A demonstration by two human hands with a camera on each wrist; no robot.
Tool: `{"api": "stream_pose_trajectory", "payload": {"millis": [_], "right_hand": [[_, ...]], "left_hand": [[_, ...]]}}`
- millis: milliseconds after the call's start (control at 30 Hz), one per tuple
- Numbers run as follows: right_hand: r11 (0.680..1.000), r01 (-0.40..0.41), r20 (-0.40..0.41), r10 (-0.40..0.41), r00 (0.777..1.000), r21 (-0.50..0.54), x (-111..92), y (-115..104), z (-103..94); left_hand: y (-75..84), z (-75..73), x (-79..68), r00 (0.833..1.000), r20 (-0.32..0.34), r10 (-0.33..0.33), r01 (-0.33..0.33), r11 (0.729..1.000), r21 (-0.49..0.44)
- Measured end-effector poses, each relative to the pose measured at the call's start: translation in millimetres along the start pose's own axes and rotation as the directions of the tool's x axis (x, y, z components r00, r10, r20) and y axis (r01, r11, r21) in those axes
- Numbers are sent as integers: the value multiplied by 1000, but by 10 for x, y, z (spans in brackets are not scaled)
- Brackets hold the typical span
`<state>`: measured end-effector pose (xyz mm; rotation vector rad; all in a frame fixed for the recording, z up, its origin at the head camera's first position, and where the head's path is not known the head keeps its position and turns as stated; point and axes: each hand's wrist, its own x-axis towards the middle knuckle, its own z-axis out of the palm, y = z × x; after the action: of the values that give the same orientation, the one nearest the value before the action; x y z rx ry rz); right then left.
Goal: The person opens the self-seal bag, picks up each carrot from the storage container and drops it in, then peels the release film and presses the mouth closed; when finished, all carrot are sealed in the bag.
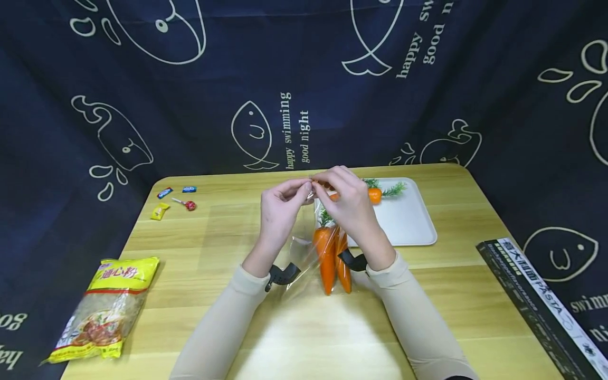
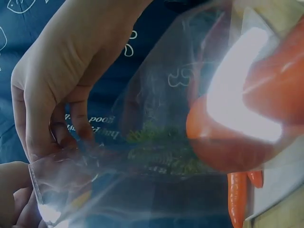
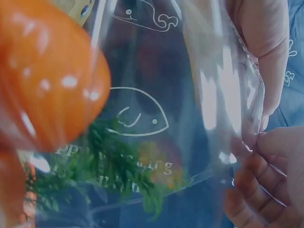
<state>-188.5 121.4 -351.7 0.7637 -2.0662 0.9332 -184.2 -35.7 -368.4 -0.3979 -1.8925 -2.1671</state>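
Both hands meet at the top of a clear plastic bag (image 1: 300, 258), which hangs over the table with its carrots (image 1: 325, 258) inside, leafy ends up and tips down. My left hand (image 1: 279, 211) pinches the bag's upper edge between thumb and forefinger. Close against it, my right hand (image 1: 350, 203) pinches the same gathered edge with its fingertips. In the right wrist view the clear film (image 3: 228, 95) shows creases running to the fingers, beside an orange carrot (image 3: 52, 80) and green leaves. The left wrist view has glare across the carrot (image 2: 213, 137).
Behind the right hand lies a white tray (image 1: 404, 227) bearing another carrot (image 1: 375, 196). Wrapped candies (image 1: 160, 211) and a lollipop (image 1: 190, 205) are at the back left. A yellow pasta bag (image 1: 109, 311) lies front left; a long black box (image 1: 537, 311) lines the right edge.
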Motion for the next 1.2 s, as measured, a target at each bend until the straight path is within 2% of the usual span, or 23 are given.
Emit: {"api": "stream_pose_trajectory", "payload": {"millis": [267, 400, 500, 667, 800, 933, 1000, 1100, 1133, 1200], "right_hand": [[980, 94, 21, -91, 996, -178, -7, -7, 12], [974, 109, 16, -108, 994, -198, -4, -1, 21], [983, 85, 7, -85, 996, -160, -9, 24, 29], [1000, -2, -6, 2, 1000, -30, -24, 83, 35], [994, -67, -10, 68, 998, 81, -30, 100, 40], [986, -109, -5, 110, 994, 129, -27, 105, 51], [983, -121, 0, 122, 993, 137, -24, 110, 55], [981, -138, 8, 138, 990, 139, -15, 134, 43], [978, -153, 6, 153, 988, 143, -11, 149, 29], [963, -213, -12, 218, 976, 163, 2, 190, -20]], "left_hand": [[-12, -5, -27, 998, 17, 62, -63, 990, 128], [-23, 1, -38, 996, 23, 81, -84, 980, 179], [-15, 4, -46, 995, 29, 95, -99, 975, 198], [13, -3, -57, 994, 43, 104, -110, 973, 205], [42, -6, -63, 992, 51, 112, -120, 968, 222], [54, -15, -65, 990, 65, 125, -138, 959, 248], [60, -25, -65, 987, 75, 144, -160, 947, 280], [67, -46, -63, 978, 96, 183, -205, 914, 351], [73, -55, -61, 976, 98, 194, -216, 903, 371], [87, -74, -52, 976, 86, 199, -217, 901, 374]]}}
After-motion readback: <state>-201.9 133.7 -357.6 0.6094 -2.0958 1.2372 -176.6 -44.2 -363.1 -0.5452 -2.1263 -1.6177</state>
